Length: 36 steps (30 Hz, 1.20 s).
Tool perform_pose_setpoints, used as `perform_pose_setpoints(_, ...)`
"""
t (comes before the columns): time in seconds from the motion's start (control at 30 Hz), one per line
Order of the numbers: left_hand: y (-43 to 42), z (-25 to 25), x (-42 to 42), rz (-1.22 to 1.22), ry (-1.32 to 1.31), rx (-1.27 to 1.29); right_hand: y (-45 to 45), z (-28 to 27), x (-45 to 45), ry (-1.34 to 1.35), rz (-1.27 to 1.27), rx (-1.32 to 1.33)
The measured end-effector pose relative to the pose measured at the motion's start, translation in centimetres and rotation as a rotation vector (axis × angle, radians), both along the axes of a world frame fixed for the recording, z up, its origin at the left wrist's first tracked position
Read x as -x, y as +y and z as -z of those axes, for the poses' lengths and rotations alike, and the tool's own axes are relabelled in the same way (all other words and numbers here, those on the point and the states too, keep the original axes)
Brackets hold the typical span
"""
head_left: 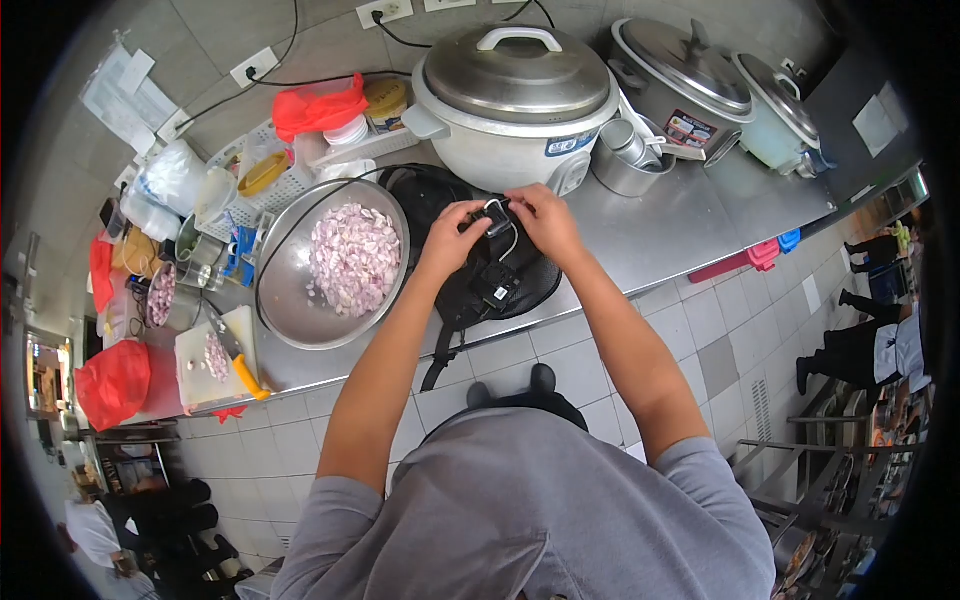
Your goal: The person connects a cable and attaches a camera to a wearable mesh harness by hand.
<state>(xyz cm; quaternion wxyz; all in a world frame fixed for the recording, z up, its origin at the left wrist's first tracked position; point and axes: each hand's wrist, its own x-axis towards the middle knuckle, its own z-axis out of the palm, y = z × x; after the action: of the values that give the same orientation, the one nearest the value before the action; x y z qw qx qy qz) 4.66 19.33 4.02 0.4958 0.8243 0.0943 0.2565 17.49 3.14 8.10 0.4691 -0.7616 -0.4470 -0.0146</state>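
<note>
My left hand [454, 236] and my right hand [545, 222] are both closed around a small black device [495, 218], held between their fingertips over a black mesh bag [540, 285]. A white cable [513, 240] loops from the device down toward a second small black device [495, 286] lying on the bag. Left of my left hand, a large steel bowl [285, 305] holds chopped purple onions [355, 258]. The bag rests on the steel counter, with its strap hanging over the front edge.
A large rice cooker [517, 110] stands behind the bag, and steel pots [628, 165] sit right of it. At the left lie a cutting board [190, 350] and a yellow-handled knife [248, 375]. People [865, 345] stand at the far right.
</note>
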Motion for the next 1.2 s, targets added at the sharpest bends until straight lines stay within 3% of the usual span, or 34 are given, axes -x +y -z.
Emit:
perform_pose_setpoints(0.07,-0.2,-0.5,0.1,-0.026,0.012,0.104,0.8,-0.3,-0.2,-0.023,0.008,-0.035)
perform_pose_setpoints(0.17,-0.2,-0.4,-0.6,-0.063,0.007,0.039,2.1,-0.1,-0.8,-0.094,-0.096,-0.040)
perform_pose_setpoints(0.27,-0.8,-0.7,-0.8,-0.127,0.034,-0.009,2.9,0.3,-0.9,0.053,-0.106,0.110)
perform_pose_setpoints(0.33,-1.1,-0.4,-0.7,-0.203,0.022,-0.064,3.3,0.5,-0.8,-0.031,-0.097,0.123)
perform_pose_setpoints(0.67,-1.0,-0.7,-1.1,-0.190,0.039,-0.154,3.0,1.0,0.0,-0.130,-0.055,0.053)
perform_pose_setpoints(0.77,-0.5,-0.7,-1.2,-0.171,0.045,-0.240,3.2,2.1,0.0,-0.026,-0.017,-0.053)
perform_pose_setpoints(0.83,-0.4,-0.6,-1.4,-0.112,0.135,-0.083,3.0,2.1,-0.4,0.214,-0.065,-0.068)
perform_pose_setpoints(0.87,-0.6,-0.5,-1.5,-0.109,0.131,-0.084,2.8,2.1,-0.7,0.211,-0.062,-0.070)
perform_pose_setpoints(0.93,-0.9,-0.4,-1.7,-0.074,0.066,-0.131,2.6,1.5,-1.0,0.190,0.005,0.180)
perform_pose_setpoints(1.2,-2.1,-0.8,-2.2,-0.110,0.134,-0.114,2.9,2.9,0.0,-0.129,0.057,0.034)
